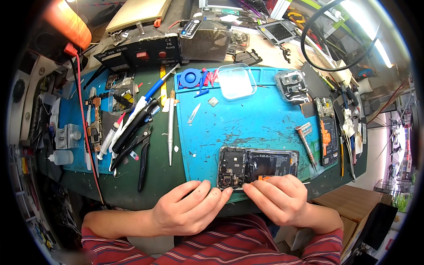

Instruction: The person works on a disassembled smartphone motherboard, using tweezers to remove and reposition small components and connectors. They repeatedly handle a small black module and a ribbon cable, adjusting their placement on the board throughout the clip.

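Note:
An opened smartphone (271, 164) lies on the blue work mat (221, 128), its back off and the black board cover, camera and dark battery showing. At its near edge my left hand (190, 208) is closed, thumb and finger meeting by the camera corner. My right hand (280, 199) is pinched too, its fingertips at the middle of that same edge. A thin pale sliver shows between the fingertips of both hands; what it is cannot be made out. Right of the phone lies a small screwdriver (306, 143).
A second opened phone (327, 132) rests at the right. Left of the mat are pliers (143, 159), a silver pen-like tool (171, 132) and a syringe (108, 139). A clear plastic box (237, 81) and a blue round holder (191, 78) stand behind, before a black device (137, 53).

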### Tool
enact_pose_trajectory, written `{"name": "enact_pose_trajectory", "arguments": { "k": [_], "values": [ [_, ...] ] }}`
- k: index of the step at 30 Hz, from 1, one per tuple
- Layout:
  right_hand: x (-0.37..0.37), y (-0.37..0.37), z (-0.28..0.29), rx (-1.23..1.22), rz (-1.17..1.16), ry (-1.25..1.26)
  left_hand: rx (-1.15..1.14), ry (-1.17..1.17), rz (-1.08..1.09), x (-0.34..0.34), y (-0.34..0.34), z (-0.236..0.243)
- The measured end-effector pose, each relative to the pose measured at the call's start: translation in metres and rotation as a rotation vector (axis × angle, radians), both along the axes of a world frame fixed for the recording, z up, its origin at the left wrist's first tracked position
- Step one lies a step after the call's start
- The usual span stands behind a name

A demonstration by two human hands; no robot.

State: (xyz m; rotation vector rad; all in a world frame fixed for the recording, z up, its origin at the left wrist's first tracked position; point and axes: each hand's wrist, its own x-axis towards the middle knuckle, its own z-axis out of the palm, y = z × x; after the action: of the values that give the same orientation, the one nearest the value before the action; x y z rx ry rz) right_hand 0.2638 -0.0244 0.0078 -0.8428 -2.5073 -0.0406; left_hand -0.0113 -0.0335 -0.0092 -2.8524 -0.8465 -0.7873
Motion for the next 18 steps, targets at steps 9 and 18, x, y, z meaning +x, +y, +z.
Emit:
{"name": "enact_pose_trajectory", "arguments": {
  "k": [9,18],
  "values": [
    [-0.0037,-0.0021,-0.0079,0.092,-0.014,-0.024,-0.008,0.025,0.001,0.0006,0.0004,-0.0005],
    [-0.0063,0.0001,-0.0045,0.221,0.021,-0.115,-0.023,0.019,0.006,0.0027,0.002,0.0024]
  ]
}}
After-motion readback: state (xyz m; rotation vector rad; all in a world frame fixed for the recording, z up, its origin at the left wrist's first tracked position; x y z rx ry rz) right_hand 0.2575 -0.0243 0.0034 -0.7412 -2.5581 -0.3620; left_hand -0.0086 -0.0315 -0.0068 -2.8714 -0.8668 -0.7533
